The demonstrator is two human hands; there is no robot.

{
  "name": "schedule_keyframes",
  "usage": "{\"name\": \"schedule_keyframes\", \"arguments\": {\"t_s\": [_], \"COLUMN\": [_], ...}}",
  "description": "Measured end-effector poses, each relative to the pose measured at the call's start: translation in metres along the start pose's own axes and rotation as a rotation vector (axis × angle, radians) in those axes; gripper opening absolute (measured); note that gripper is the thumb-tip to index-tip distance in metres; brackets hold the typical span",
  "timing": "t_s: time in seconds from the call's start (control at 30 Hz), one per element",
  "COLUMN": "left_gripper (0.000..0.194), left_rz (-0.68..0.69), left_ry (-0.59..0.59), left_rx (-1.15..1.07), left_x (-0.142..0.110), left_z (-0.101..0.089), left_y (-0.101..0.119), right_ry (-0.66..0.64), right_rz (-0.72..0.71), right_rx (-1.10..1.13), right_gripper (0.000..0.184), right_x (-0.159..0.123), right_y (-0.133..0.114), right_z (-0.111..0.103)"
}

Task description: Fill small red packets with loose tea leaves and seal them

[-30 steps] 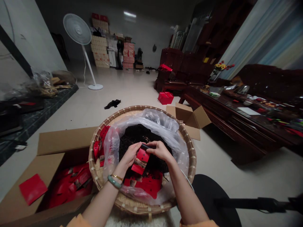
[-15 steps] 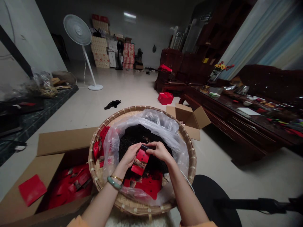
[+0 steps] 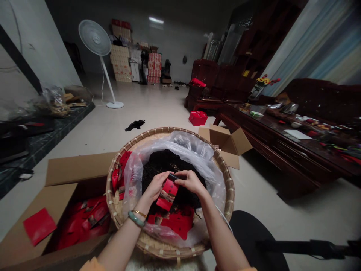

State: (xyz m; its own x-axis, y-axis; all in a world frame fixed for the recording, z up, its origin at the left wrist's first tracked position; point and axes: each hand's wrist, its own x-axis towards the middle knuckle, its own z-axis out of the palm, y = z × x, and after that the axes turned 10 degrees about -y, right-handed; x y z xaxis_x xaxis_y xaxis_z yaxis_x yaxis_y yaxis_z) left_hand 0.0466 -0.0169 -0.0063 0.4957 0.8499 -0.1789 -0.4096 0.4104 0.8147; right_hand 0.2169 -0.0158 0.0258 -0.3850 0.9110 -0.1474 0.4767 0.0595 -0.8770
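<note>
Between both hands is a small red packet [image 3: 168,194] with a picture band and a dark strip along its top edge. My left hand [image 3: 156,187] grips its left side and upper corner, fingers closed. My right hand [image 3: 189,180] pinches the dark top edge from the right. Below and behind them lies dark, loose, leaf-like stuff [image 3: 160,161] in a clear plastic bag [image 3: 216,173], spread open inside a round woven bamboo basket [image 3: 229,188]. More red packets [image 3: 180,222] lie on the bag's near side. The fingertips' far sides are hidden.
At the left stands an open cardboard box [image 3: 81,165] of red packets, one red packet [image 3: 39,226] on its flap. Another open carton [image 3: 225,141] sits beyond the basket, near a dark wooden table [image 3: 262,137]. A black round base [image 3: 254,241] is at right, a white fan [image 3: 115,104] farther back.
Both hands keep nearly the same hold on the red packet. The whole view has shifted slightly, with the surroundings a little lower and to the right.
</note>
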Motion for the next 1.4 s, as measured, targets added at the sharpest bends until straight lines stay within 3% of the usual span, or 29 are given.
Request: {"name": "schedule_keyframes", "arguments": {"t_s": [0.6, 0.87, 1.1, 1.23, 1.4], "left_gripper": [0.037, 0.039, 0.043, 0.044, 0.051], "left_rz": [-0.003, 0.0, -0.031, -0.099, -0.157], "left_ry": [0.011, 0.059, 0.059, -0.068, -0.17], "left_rx": [0.01, 0.013, 0.02, 0.104, 0.16], "left_x": [0.001, -0.001, -0.004, -0.007, -0.01], "left_z": [-0.002, -0.002, -0.001, -0.001, -0.002], "left_y": [-0.002, 0.004, 0.006, 0.007, 0.008], "right_ry": [-0.002, 0.007, 0.063, 0.107, 0.009], "right_rz": [0.006, 0.02, 0.06, 0.091, 0.104], "right_rx": [0.039, -0.124, -0.093, 0.039, 0.437], "right_gripper": [0.032, 0.032, 0.04, 0.044, 0.045], "right_x": [0.0, -0.015, -0.017, -0.015, -0.018], "right_y": [0.0, 0.002, 0.014, 0.017, 0.014], "right_z": [0.003, -0.002, 0.004, 0.009, 0.006]}}
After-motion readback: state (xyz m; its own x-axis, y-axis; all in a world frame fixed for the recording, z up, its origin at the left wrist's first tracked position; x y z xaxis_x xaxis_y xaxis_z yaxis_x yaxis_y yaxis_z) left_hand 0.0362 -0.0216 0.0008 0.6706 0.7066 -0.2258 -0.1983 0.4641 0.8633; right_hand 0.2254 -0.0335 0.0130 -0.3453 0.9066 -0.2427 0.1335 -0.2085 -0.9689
